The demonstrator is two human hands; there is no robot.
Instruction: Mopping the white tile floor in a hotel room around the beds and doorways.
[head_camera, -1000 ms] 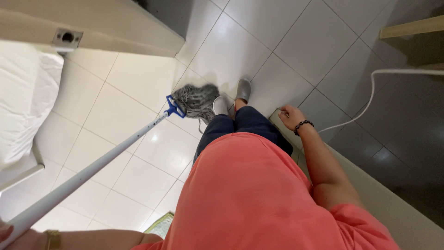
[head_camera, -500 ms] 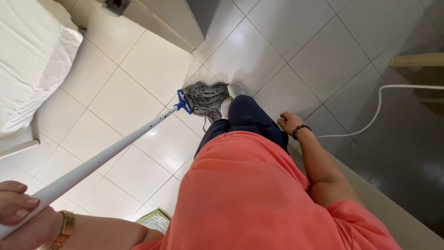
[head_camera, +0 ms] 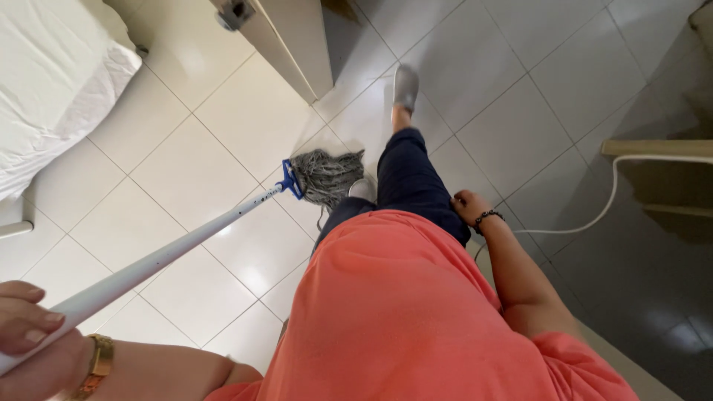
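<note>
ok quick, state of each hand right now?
Left hand: closed on the mop handle.
Right hand: loosely curled against the thigh, holding nothing visible.

Grey mop head (head_camera: 327, 176), blue clamp (head_camera: 290, 179)

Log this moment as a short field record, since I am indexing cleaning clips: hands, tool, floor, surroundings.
left hand: left hand gripped around the long white mop handle, gold bracelet at the wrist
right hand: right hand resting on the dark blue trouser leg, empty, black bead bracelet
tool: grey string mop head on the floor, blue clamp
floor: glossy white square tiles
surroundings: white bedding on the left; white cable on the right
</note>
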